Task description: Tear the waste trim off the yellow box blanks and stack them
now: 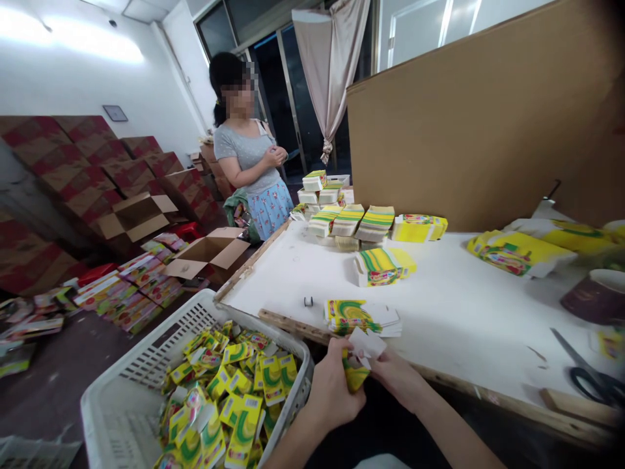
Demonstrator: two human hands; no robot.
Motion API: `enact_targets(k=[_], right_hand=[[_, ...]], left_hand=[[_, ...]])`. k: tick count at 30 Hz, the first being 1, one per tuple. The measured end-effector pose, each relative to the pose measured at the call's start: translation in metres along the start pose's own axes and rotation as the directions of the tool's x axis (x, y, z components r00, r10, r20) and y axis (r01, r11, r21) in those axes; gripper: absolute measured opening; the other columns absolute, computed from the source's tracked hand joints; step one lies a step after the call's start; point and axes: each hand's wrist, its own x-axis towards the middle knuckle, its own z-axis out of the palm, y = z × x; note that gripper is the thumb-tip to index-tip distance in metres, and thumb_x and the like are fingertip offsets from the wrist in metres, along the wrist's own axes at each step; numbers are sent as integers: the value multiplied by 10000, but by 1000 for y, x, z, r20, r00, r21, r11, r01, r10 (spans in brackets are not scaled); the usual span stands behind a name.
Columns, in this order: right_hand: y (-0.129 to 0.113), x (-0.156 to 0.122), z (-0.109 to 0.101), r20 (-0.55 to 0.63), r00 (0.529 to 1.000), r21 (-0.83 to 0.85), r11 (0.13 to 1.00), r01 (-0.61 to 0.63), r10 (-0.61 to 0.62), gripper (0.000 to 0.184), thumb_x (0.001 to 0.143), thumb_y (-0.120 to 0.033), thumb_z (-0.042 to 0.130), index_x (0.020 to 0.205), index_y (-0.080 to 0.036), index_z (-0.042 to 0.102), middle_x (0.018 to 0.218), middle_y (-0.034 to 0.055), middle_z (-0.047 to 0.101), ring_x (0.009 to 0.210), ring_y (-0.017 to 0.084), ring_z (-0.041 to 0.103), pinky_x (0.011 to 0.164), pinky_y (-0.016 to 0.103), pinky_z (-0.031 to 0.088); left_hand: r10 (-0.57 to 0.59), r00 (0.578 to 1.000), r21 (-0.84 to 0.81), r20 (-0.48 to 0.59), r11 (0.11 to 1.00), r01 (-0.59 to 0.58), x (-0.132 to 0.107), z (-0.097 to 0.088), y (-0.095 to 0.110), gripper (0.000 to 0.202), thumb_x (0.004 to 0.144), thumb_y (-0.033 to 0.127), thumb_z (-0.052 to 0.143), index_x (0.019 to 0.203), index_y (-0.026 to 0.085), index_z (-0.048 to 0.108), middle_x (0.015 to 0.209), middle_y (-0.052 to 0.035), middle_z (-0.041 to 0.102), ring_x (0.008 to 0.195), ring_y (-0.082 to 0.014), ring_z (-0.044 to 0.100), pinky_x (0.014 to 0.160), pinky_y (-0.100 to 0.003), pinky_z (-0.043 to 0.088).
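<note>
One yellow carton [356, 376] is at the table's [463, 312] near edge, my left hand [336, 385] curled around it, apparently for steadiness, my right hand [398, 379] pinching its white flap [367, 344], the basket [120, 391] near left, presumably within reach.

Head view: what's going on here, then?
The left hand and right hand hold a yellow-and-white card piece at the edge of a white table. Stacks of printed card lie on it; a white basket alongside holds many yellow pieces. Another person stands nearby, hands together.
</note>
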Motion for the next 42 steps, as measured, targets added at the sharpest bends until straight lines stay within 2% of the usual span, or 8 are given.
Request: enact_targets(k=[3,7,13,22,27,35,39,42], right_hand=[[9,-6,5,-5,978,-320,926,198,-211,538,755,-269,542,1270,-229,391,1302,75,441,1175,242,414,1010,436,270],[23,-10,6,29,929,-615,726,308,-369,610,745,-119,458,1318,-253,298,1374,35,334,1251,202,308,1052,431,200],[22,0,-11,-210,874,-615,754,230,-438,479,792,-189,414,1270,-222,398,1289,68,458,1192,219,406,997,442,311],[17,-2,-23,46,843,-823,457,336,-536,314,810,-232,409,1049,-215,611,1259,119,471,1182,248,414,949,417,379],[-3,-5,-29,167,907,-824,451,344,-387,281,768,-245,506,1020,-248,631,1272,116,444,1176,257,416,949,418,373],[9,1,-5,-33,911,-679,678,281,-412,442,674,-224,616,1111,-246,555,1215,98,503,1157,269,429,942,435,376],[9,8,6,17,901,-713,627,314,-433,633,628,-225,648,1225,-230,435,1238,88,488,1124,252,459,963,414,354],[3,22,-11,-34,904,-803,550,229,-426,629,672,-225,594,1262,-205,374,1216,94,498,1030,227,525,892,383,422]], left_hand=[[-37,999,-4,27,999,38,3,2,-3,568,578,123,547,1091,217,322,845,-13,554,718,-184,559,634,-291,442],[123,992,29,19,992,-124,8,6,-5,570,607,152,555,1135,203,346,1099,-87,475,999,-239,500,859,-355,401],[9,989,62,-148,998,1,8,-6,-1,567,579,146,614,1099,192,392,1108,-83,448,1022,-241,446,884,-391,373],[26,985,-34,-168,999,-32,8,-25,0,520,565,182,682,1036,213,463,1021,-30,525,959,-190,495,857,-326,400],[21,989,-25,-147,999,-25,8,-31,-2,590,563,229,698,1096,213,446,1054,-35,545,968,-196,512,861,-331,409],[57,984,47,-170,998,-50,3,-28,1,510,612,176,632,1092,205,464,1042,-55,534,982,-200,500,876,-338,403],[12,991,106,-136,994,3,-9,-42,-16,493,634,201,611,1103,219,462,1050,-59,531,974,-208,508,858,-345,418],[-66,984,274,-165,955,110,-25,-70,-49,467,655,244,595,1105,220,472,1071,-78,528,1014,-251,489,880,-408,396]])
